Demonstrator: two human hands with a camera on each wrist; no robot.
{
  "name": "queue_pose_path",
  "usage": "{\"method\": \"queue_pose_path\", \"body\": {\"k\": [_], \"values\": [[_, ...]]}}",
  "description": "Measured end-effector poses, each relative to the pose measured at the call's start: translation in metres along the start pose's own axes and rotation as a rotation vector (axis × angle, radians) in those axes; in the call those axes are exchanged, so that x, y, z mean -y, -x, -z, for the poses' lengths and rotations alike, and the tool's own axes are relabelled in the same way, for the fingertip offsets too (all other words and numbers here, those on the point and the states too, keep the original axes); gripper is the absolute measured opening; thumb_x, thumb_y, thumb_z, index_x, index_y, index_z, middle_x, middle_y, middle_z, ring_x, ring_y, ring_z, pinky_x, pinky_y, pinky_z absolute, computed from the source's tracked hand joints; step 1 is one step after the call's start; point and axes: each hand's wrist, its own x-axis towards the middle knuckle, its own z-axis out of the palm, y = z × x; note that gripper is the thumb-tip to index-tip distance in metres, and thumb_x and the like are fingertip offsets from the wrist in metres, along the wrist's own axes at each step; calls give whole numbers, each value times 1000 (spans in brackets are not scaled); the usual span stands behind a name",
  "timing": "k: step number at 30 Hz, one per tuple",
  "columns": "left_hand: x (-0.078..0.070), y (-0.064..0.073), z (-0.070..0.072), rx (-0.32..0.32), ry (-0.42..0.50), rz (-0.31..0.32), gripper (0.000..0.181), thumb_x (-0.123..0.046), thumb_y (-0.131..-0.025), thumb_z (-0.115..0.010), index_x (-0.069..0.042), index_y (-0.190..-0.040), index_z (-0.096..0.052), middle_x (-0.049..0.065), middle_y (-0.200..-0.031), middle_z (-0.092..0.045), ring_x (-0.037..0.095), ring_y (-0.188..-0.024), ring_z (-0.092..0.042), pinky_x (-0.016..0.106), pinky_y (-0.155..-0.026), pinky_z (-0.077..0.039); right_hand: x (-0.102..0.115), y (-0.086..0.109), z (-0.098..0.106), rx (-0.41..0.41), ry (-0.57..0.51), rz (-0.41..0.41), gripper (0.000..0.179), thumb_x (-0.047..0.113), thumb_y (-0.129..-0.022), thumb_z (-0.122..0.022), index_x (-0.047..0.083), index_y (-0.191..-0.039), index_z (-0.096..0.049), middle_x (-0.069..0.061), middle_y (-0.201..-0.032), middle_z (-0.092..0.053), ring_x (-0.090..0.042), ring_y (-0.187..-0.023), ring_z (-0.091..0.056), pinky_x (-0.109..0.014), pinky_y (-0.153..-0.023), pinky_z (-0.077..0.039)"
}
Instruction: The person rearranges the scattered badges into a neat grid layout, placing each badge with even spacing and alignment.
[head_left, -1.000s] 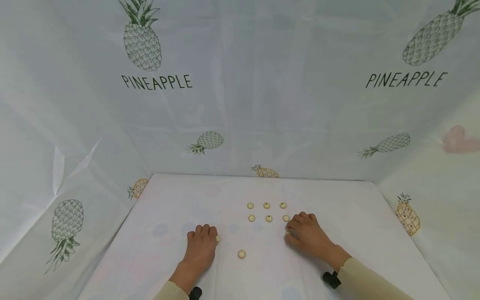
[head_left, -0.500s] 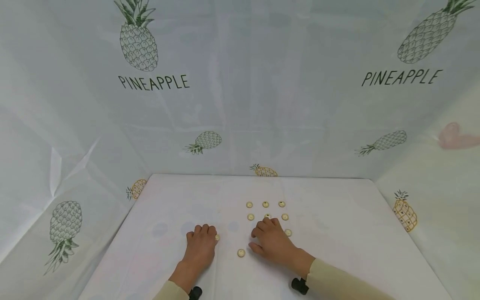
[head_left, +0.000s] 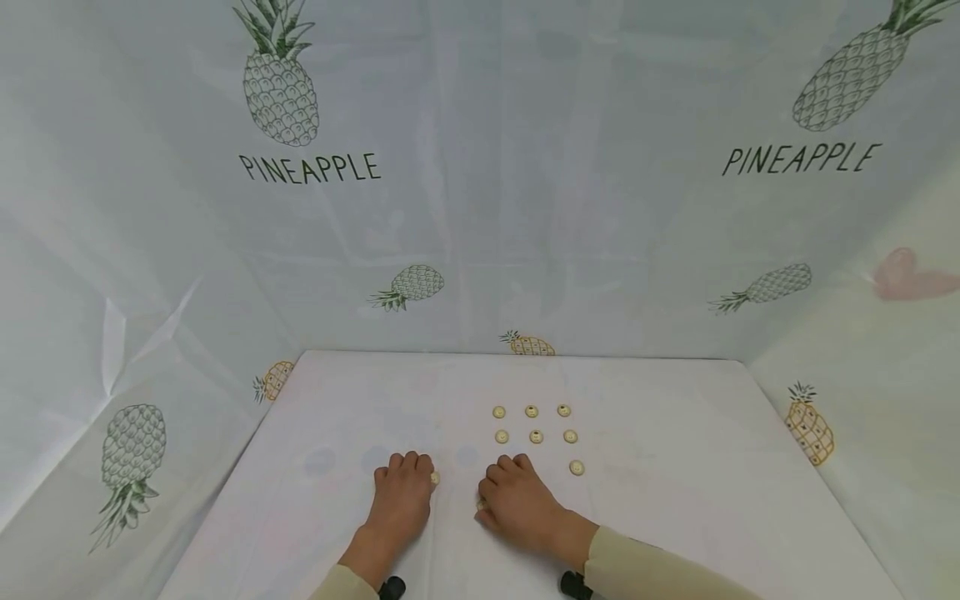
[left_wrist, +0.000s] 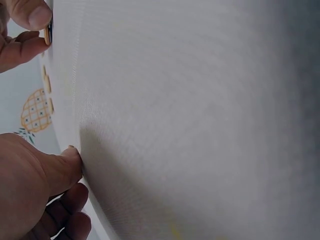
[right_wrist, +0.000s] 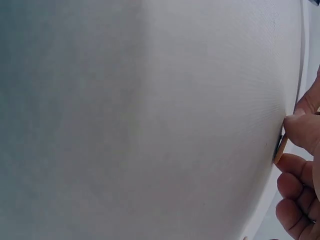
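Observation:
Small round cream discs with a ringed face lie on the white cloth; their kind is hard to tell. In the head view my left hand (head_left: pixel 401 497) rests on the cloth at the left, fingers bent, with one disc (head_left: pixel 435 477) at its thumb side. The left wrist view mostly hides that disc behind the thumb. My right hand (head_left: pixel 521 504) is nearer the middle and pinches another disc (head_left: pixel 482 504) low on the cloth. The right wrist view shows this disc (right_wrist: pixel 281 149) tilted between thumb and fingers, its edge orange-brown and its lower face dark.
Beyond the right hand, several discs stand in two rows, among them a back-row disc (head_left: pixel 532 411) and a front-row disc (head_left: pixel 536 437). A single disc (head_left: pixel 576 468) lies right of the right hand. A pineapple-print cloth (head_left: pixel 525 208) hangs behind the table (head_left: pixel 675 433).
My right hand has let go of the disc at the right, moved left across the cloth, and taken hold of the disc near the middle. The left hand has stayed in place.

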Motion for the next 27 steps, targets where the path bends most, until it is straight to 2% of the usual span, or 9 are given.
{"method": "queue_pose_path", "body": {"k": [3,6,8,12,16,18,22,24,27], "values": [[0,0,0,0,18,-2,22,-15,-92,-81,-6,-102,-64,4,-89,-56,22,-86,-47,47,-77,-43,-6,5,1,27,-114,-5,6,29,-97,-75,24,-99,-74,11,-95,-62,-8,-88,-46,-33,-84,-38],[-1,0,1,6,34,-5,21,-15,-93,-79,-6,-101,-62,3,-88,-55,22,-85,-45,47,-77,-44,-13,11,1,50,-220,-34,18,15,-94,-71,26,-109,-76,12,-100,-61,-7,-91,-44,-35,-87,-39],[0,0,1,9,42,-4,20,-15,-93,-79,-7,-100,-62,3,-88,-54,22,-85,-44,46,-77,-44,-18,13,1,61,-245,-69,21,18,-94,-71,26,-113,-75,12,-104,-59,-7,-94,-43,-37,-89,-39],[1,0,0,-6,46,-1,20,-13,-93,-79,-7,-100,-62,3,-88,-54,22,-86,-46,44,-75,-43,-22,13,0,45,-216,-112,22,37,-95,-75,21,-111,-74,11,-103,-59,-9,-94,-44,-39,-90,-39],[2,1,0,-10,44,-2,20,-11,-92,-80,-6,-100,-62,4,-88,-55,23,-87,-47,44,-74,-43,-18,9,-4,35,-135,-95,32,51,-94,-76,21,-101,-73,11,-96,-59,-9,-89,-45,-36,-87,-39],[2,1,0,-2,47,1,20,-12,-92,-80,-6,-100,-62,4,-89,-55,23,-87,-47,44,-74,-44,-17,8,-6,33,-103,-73,28,49,-94,-77,22,-98,-72,11,-94,-59,-9,-89,-46,-35,-86,-39],[1,1,0,10,51,3,19,-13,-93,-79,-7,-101,-62,2,-89,-54,21,-86,-45,43,-74,-44,-16,10,-4,30,-138,-55,12,33,-94,-79,25,-101,-74,12,-96,-60,-9,-90,-45,-34,-84,-38],[1,1,0,9,46,2,18,-13,-94,-78,-7,-101,-62,2,-88,-53,21,-85,-44,42,-73,-43,-18,12,-3,38,-159,-61,14,31,-94,-79,25,-104,-73,11,-99,-59,-9,-90,-43,-35,-85,-38],[0,0,2,-10,36,1,18,-14,-94,-78,-7,-100,-62,2,-88,-54,21,-85,-45,42,-73,-43,-21,13,-3,48,-148,-74,22,37,-93,-78,22,-108,-72,10,-102,-60,-10,-93,-45,-36,-86,-38]]}}
